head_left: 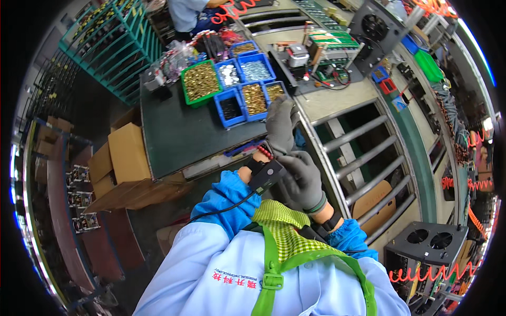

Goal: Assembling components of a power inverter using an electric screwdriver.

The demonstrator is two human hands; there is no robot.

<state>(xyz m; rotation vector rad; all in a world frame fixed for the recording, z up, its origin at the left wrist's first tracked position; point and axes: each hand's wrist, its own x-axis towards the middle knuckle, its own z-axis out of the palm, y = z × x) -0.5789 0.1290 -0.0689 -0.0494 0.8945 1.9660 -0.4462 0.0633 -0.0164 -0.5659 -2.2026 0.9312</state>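
Green bin [202, 101]: the landmark — it holds brass-coloured parts on the dark worktable [176, 138], with the blue bins [230, 123] just to its right.
Left glove [278, 138]: grey, to the right of the green bin and nearer the person; its cuff end appears to be where the work is.
Left hand [281, 122]: inside that glove, pointing away from the body, fingers close together in a narrow shape; whether they hold anything cannot be told.
Right hand [304, 181]: gloved too, farther from the green bin than the left; its fingers bend toward the left wrist and seem to meet the cuff, though whether they pinch the cloth cannot be told.
Bead bracelet [265, 151]: red, by the left cuff, on the person's side of the green bin; a good pull probably takes cloth only, leaving the beads unhooked.
Wrist device [267, 177]: black, beyond the bracelet from the green bin; best left unknocked, its cable [227, 209] slack.
Cuff handling: small, even tugs around the wrist likely serve best — left fingers straight, so the cloth seats to the tips.
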